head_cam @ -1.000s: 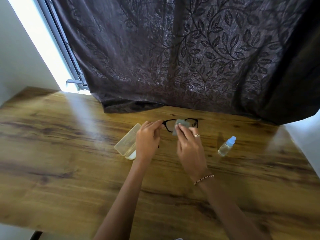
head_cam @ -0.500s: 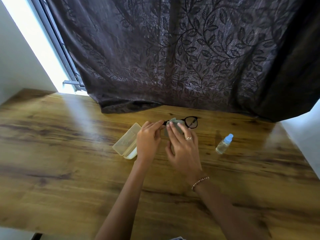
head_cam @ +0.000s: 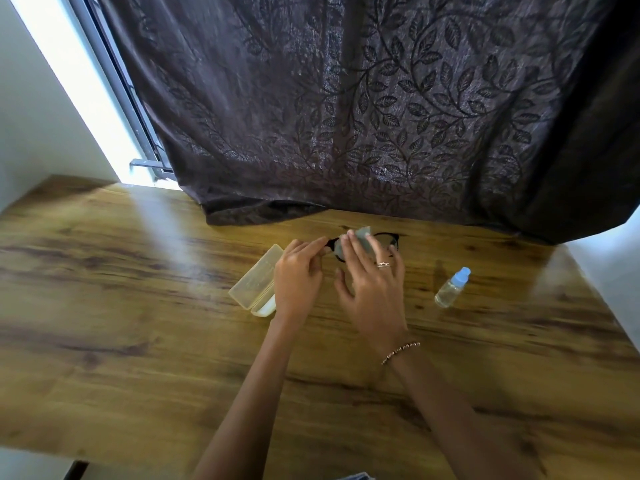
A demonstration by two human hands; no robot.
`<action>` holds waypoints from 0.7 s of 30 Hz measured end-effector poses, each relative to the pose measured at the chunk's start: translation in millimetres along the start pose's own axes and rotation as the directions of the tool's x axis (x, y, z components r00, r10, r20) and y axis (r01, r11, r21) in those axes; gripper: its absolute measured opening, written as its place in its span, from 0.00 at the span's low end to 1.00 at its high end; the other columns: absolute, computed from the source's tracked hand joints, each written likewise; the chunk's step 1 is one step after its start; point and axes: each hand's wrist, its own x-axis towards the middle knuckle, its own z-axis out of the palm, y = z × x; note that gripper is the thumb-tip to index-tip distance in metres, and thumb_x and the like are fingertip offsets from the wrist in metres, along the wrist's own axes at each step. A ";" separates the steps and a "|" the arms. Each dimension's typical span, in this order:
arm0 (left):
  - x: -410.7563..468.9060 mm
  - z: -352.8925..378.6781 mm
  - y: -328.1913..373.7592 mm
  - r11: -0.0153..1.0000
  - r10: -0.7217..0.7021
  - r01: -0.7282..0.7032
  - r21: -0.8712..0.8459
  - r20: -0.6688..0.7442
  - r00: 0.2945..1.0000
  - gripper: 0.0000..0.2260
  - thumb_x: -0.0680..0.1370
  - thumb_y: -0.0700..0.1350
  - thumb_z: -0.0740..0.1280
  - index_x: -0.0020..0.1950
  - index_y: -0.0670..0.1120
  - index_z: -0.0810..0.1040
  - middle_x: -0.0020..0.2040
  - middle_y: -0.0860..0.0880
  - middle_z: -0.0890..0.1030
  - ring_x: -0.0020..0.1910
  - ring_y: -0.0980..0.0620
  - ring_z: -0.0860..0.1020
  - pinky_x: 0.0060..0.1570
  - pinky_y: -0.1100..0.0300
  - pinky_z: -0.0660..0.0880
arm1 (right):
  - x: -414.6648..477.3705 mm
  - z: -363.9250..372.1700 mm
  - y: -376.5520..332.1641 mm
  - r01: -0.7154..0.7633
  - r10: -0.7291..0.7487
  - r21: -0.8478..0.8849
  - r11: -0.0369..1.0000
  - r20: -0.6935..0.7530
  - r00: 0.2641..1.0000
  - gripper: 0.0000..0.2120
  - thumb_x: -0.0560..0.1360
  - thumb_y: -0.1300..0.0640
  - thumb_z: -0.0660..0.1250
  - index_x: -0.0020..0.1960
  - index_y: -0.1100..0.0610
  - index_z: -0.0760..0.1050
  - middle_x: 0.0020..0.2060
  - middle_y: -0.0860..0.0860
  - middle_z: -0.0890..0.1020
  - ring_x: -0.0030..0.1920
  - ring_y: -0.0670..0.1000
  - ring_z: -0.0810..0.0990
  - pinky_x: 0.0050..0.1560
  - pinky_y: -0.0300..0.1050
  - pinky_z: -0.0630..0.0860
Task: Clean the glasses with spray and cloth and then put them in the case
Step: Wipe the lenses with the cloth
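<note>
a: item 1, glasses. location?
b: just right of the case, slightly farther back, over the table. black rounded frame, clear lenses. resting on the table or lifted: cannot tell.
a: fingers?
b: left hand: fingers drawn together, pinching the frame end nearest the case. right hand: fingers straight, laid flat on the cloth, pressing it over the lens nearer the case; thumb splayed apart, holding nothing. far lens uncovered.
a: item 2, cloth?
b: small, soft, grey-green; one corner pokes up past the fingertips.
a: item 3, case?
b: oblong, translucent pale-yellow plastic, rounded corners, a white part at its near end; partly behind the left hand.
a: item 4?
b: spray bottle, well right of the case, upright, clear body, pale blue cap.
a: sundries?
b: table, glossy wood grain. curtain beyond the case, dark, leaf-patterned, hem on the table.
</note>
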 end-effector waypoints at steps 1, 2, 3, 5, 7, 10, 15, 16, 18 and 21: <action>0.3 -1.7 -1.0 1.000 -0.010 0.010 0.002 -0.011 1.000 0.14 0.72 0.29 0.68 0.55 0.40 0.82 0.43 0.47 0.84 0.42 0.55 0.77 0.43 0.71 0.68 | 0.2 -0.2 1.4 -0.029 0.029 -0.007 1.000 -0.018 0.999 0.23 0.78 0.50 0.61 0.70 0.58 0.71 0.67 0.50 0.75 0.70 0.52 0.69 0.69 0.59 0.62; 0.6 -3.1 -2.0 1.000 -0.018 0.018 0.004 -0.018 1.000 0.14 0.72 0.29 0.68 0.55 0.40 0.82 0.43 0.47 0.84 0.42 0.54 0.77 0.43 0.72 0.68 | -1.6 -0.5 2.1 -0.043 0.043 -0.013 0.999 -0.042 0.998 0.21 0.78 0.50 0.62 0.68 0.58 0.73 0.65 0.50 0.77 0.69 0.52 0.71 0.68 0.59 0.63; 0.9 -4.2 -2.9 1.000 -0.021 0.022 0.004 -0.021 1.000 0.15 0.72 0.29 0.68 0.55 0.40 0.82 0.43 0.47 0.84 0.42 0.55 0.77 0.43 0.72 0.68 | -4.8 -0.2 1.6 -0.038 0.038 -0.013 0.999 -0.064 0.997 0.20 0.78 0.50 0.62 0.66 0.59 0.75 0.63 0.51 0.79 0.67 0.53 0.72 0.68 0.58 0.64; 1.1 -4.1 -4.9 1.000 -0.018 0.018 0.000 -0.019 1.000 0.15 0.71 0.28 0.68 0.55 0.40 0.82 0.43 0.47 0.83 0.41 0.56 0.76 0.43 0.72 0.69 | -11.7 1.2 -2.4 0.015 -0.014 0.013 1.000 -0.081 0.997 0.19 0.78 0.52 0.62 0.64 0.60 0.77 0.62 0.52 0.80 0.66 0.53 0.73 0.68 0.58 0.65; 0.7 -1.7 -3.9 1.000 -0.002 0.002 -0.004 -0.001 1.000 0.15 0.72 0.29 0.67 0.55 0.40 0.82 0.43 0.47 0.84 0.41 0.55 0.76 0.42 0.68 0.71 | -13.2 1.5 -6.3 0.086 -0.084 0.049 0.995 -0.037 0.996 0.20 0.78 0.53 0.62 0.67 0.60 0.74 0.65 0.52 0.77 0.68 0.53 0.71 0.68 0.58 0.65; 0.3 -0.4 -0.5 1.000 0.015 -0.015 -0.007 0.010 1.000 0.14 0.72 0.29 0.67 0.55 0.41 0.82 0.43 0.48 0.84 0.41 0.59 0.73 0.42 0.71 0.68 | -3.3 0.3 -3.4 0.087 -0.088 0.020 0.996 0.022 0.996 0.24 0.78 0.51 0.61 0.72 0.58 0.68 0.70 0.50 0.72 0.72 0.53 0.66 0.69 0.59 0.63; 2.3 -4.3 -6.7 0.997 -0.073 0.072 -0.027 -0.035 0.997 0.15 0.73 0.29 0.67 0.57 0.41 0.81 0.43 0.49 0.82 0.41 0.58 0.75 0.43 0.69 0.71 | -4.7 -0.8 3.5 -0.027 0.029 0.023 0.999 -0.064 0.998 0.20 0.78 0.50 0.61 0.66 0.58 0.75 0.64 0.51 0.78 0.67 0.53 0.72 0.69 0.57 0.63; 2.5 -3.7 -7.9 0.997 -0.075 0.074 -0.019 -0.034 0.997 0.15 0.73 0.29 0.67 0.57 0.41 0.81 0.43 0.49 0.82 0.41 0.59 0.75 0.44 0.70 0.71 | -8.3 0.0 2.0 -0.003 0.006 0.035 0.999 -0.083 0.997 0.19 0.78 0.51 0.62 0.65 0.59 0.76 0.63 0.51 0.79 0.67 0.53 0.73 0.69 0.57 0.64; 1.7 -0.9 -5.9 0.999 -0.052 0.052 -0.016 -0.009 0.999 0.15 0.73 0.29 0.67 0.57 0.42 0.81 0.44 0.48 0.83 0.42 0.60 0.74 0.45 0.72 0.70 | -12.5 0.0 -2.2 0.065 -0.061 0.049 0.997 -0.083 0.995 0.20 0.77 0.52 0.63 0.66 0.60 0.75 0.64 0.52 0.78 0.67 0.54 0.72 0.69 0.57 0.64; -0.8 2.4 2.5 1.000 0.005 -0.004 -0.026 0.025 1.000 0.15 0.73 0.30 0.66 0.57 0.42 0.82 0.46 0.49 0.84 0.44 0.60 0.74 0.45 0.69 0.71 | -4.3 -1.4 -2.1 0.098 -0.097 0.017 0.995 -0.025 0.995 0.22 0.78 0.51 0.61 0.70 0.58 0.71 0.68 0.51 0.74 0.70 0.53 0.69 0.70 0.57 0.62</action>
